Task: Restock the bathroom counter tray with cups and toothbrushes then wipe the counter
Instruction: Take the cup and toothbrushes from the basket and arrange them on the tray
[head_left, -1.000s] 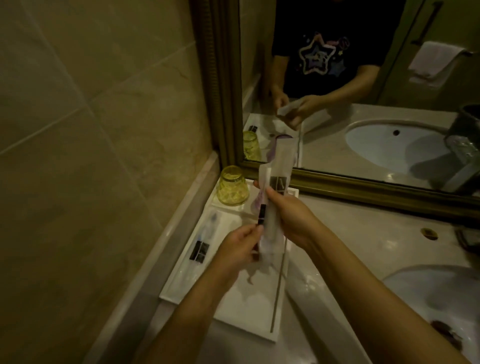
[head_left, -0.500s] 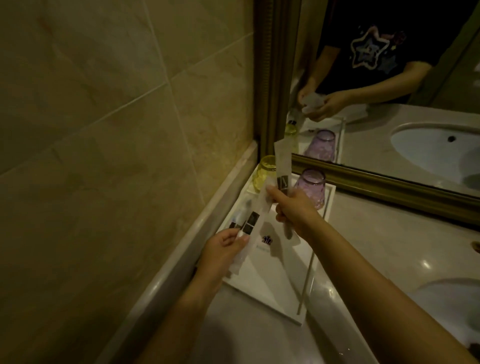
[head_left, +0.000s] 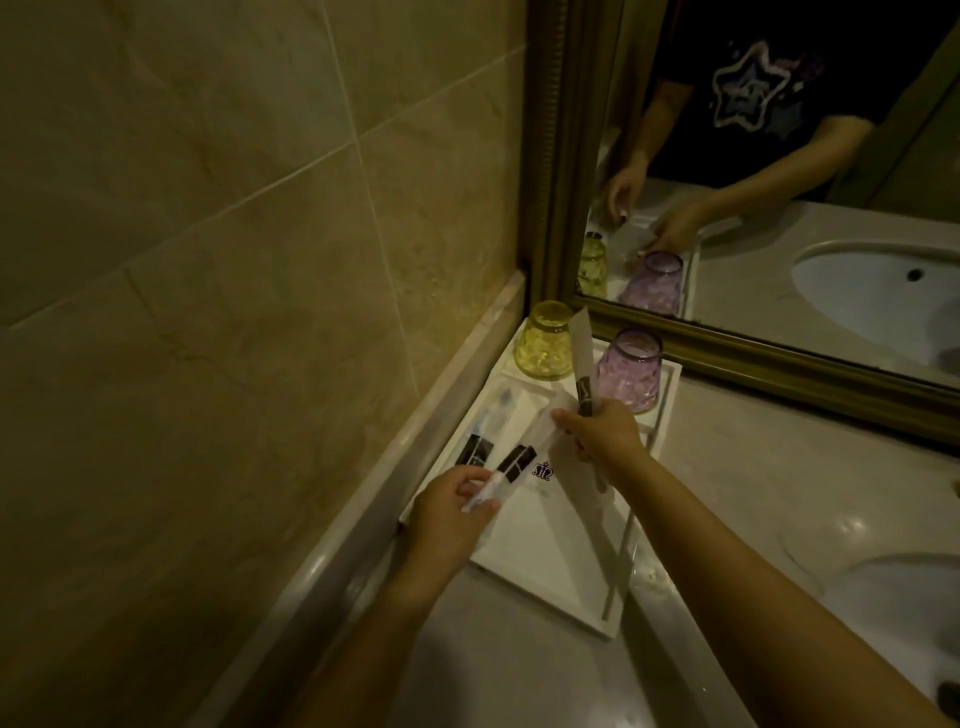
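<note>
A white rectangular tray (head_left: 550, 566) lies on the counter against the left wall. At its far end a yellow glass cup (head_left: 544, 340) and a purple glass cup (head_left: 629, 370) stand upside down. One wrapped toothbrush (head_left: 485, 428) lies along the tray's left side. My left hand (head_left: 451, 512) is shut on the lower end of a second wrapped toothbrush (head_left: 514, 460), held low over the tray. My right hand (head_left: 605, 436) is shut on a third wrapped toothbrush (head_left: 582, 353) that points up and away, in front of the cups.
A tiled wall (head_left: 234, 312) runs along the left. A gold-framed mirror (head_left: 779, 208) stands behind the tray. The marble counter (head_left: 753, 493) spreads to the right, with a white sink basin (head_left: 904, 608) at the right edge.
The two wrapped toothbrushes, held together a second ago, are now apart, one in each hand. My left hand has lowered its toothbrush toward the tray's left side. The view shifted left.
</note>
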